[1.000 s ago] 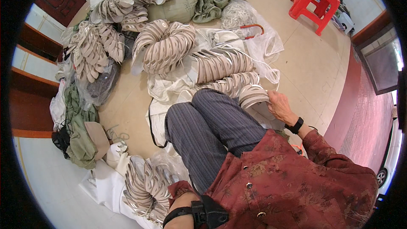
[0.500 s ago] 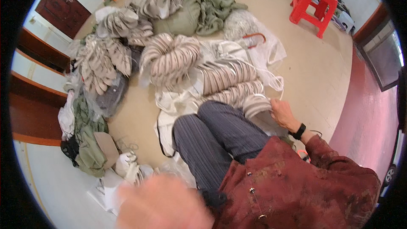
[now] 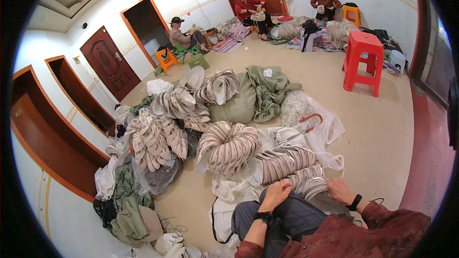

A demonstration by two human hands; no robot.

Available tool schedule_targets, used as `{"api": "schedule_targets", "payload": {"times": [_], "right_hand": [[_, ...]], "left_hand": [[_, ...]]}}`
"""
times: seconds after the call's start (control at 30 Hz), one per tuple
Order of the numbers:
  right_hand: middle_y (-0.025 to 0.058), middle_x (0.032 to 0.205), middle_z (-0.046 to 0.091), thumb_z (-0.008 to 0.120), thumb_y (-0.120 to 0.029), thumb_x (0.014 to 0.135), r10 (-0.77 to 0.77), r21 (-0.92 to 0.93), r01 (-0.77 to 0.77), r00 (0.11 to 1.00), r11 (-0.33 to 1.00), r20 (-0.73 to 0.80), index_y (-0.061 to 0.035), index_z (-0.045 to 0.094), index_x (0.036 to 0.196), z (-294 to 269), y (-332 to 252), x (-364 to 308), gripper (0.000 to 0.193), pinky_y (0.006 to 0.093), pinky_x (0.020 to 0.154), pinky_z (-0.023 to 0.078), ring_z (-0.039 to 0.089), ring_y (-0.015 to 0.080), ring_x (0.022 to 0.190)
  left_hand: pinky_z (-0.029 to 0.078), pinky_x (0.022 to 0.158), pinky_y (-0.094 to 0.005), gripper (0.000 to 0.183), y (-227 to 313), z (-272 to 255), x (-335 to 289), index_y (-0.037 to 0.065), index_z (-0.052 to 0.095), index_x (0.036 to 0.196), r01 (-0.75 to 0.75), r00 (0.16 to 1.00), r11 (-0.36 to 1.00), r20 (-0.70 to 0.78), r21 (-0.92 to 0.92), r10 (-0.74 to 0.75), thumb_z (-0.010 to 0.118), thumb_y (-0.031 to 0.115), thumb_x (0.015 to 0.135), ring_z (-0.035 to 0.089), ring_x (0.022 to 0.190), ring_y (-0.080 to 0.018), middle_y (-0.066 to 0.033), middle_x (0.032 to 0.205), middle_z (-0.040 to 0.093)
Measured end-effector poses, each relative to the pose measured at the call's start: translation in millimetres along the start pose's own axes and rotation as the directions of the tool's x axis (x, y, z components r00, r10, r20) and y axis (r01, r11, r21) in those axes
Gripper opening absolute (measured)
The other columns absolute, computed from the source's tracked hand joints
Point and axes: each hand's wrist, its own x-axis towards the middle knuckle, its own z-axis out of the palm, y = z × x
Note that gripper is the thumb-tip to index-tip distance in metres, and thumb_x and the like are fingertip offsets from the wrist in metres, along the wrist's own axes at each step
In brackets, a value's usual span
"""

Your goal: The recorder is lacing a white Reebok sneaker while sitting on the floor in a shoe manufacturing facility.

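My right hand [image 3: 338,190], a dark band on its wrist, is closed at the edge of a short curved stack of beige-and-grey shoe uppers [image 3: 314,187] beside my right knee. My left hand [image 3: 276,196], also with a wristband, hovers over my knees with its fingers pinched together. Whatever those fingers hold, if anything, is too small to make out. Just beyond lie long rows of nested shoe uppers [image 3: 289,163] on a white cloth [image 3: 224,188]. A coiled ring of the same pieces [image 3: 227,148] sits to their left.
More bundled uppers [image 3: 155,138] and green cloth sacks [image 3: 260,93] lie ahead. A metal rod with a curved red-brown handle [image 3: 313,118] rests by clear plastic. A red stool [image 3: 364,62] stands at right. Several people [image 3: 251,12] sit working along the far wall.
The view has tilted up, showing the far wall and people. My left hand has come from the lower edge to above my knees, near the stack. My right hand stays at the short stack.
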Motion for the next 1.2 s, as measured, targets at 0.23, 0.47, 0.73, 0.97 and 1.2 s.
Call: {"api": "schedule_targets", "payload": {"times": [0.23,0.47,0.73,0.97,1.2], "right_hand": [[0.0221,0.074,0.063,0.071,-0.015,0.069,0.049,-0.031,-0.047,0.996,0.998,0.071,0.0009,0.060,0.081,-5.9,10.6,4.8,0.023,0.0496,0.061,0.050,0.064,0.0412,0.070],[0.0214,0.076,0.064,0.071,-0.016,0.070,-0.004,-0.029,0.003,0.999,1.000,-0.031,0.0002,0.060,0.084,1.5,7.3,-2.9,0.025,0.0486,0.062,0.050,0.064,0.0404,0.072],[0.0210,0.077,0.062,0.068,-0.017,0.075,0.106,-0.016,-0.104,0.990,0.994,0.096,-0.0007,0.059,0.085,2.7,7.9,-1.8,0.022,0.0500,0.065,0.048,0.063,0.0404,0.073],[0.0194,0.082,0.064,0.071,-0.017,0.072,0.094,-0.043,-0.091,0.993,0.995,0.076,0.0000,0.059,0.090,1.9,6.0,-7.2,0.028,0.0485,0.065,0.050,0.065,0.0373,0.076],[0.0191,0.081,0.062,0.065,-0.014,0.076,0.102,0.020,-0.104,0.992,0.994,0.070,-0.0002,0.057,0.090,-1.2,0.2,-11.9,0.021,0.0483,0.064,0.049,0.062,0.0383,0.073]], "left_hand": [[0.053,0.077,-0.0344,0.030,12.5,-11.8,18.5,0.002,0.070,0.109,0.125,0.992,0.942,0.056,-0.313,-0.113,0.063,0.020,0.086,0.070,0.082,-0.0273,-0.0160,0.088,0.073],[0.053,0.074,-0.0295,0.027,-0.6,5.7,24.2,0.001,0.069,0.112,0.082,0.997,0.981,0.012,-0.177,-0.081,0.062,0.016,0.091,0.069,0.079,-0.0166,-0.0106,0.086,0.072],[0.053,0.072,-0.0293,0.027,11.3,0.3,28.0,0.001,0.070,0.112,0.131,0.991,0.966,0.053,-0.224,-0.122,0.061,0.018,0.092,0.070,0.076,-0.0176,-0.0111,0.085,0.072],[0.053,0.071,-0.0287,0.026,0.2,2.3,26.1,0.002,0.069,0.113,0.093,0.995,0.970,0.041,-0.223,-0.086,0.061,0.018,0.093,0.070,0.077,-0.0164,-0.0106,0.085,0.072],[0.053,0.070,-0.0282,0.026,-4.8,5.5,21.4,0.001,0.069,0.111,0.070,0.998,0.977,0.005,-0.200,-0.070,0.060,0.019,0.095,0.069,0.075,-0.0161,-0.0090,0.082,0.071]]}}
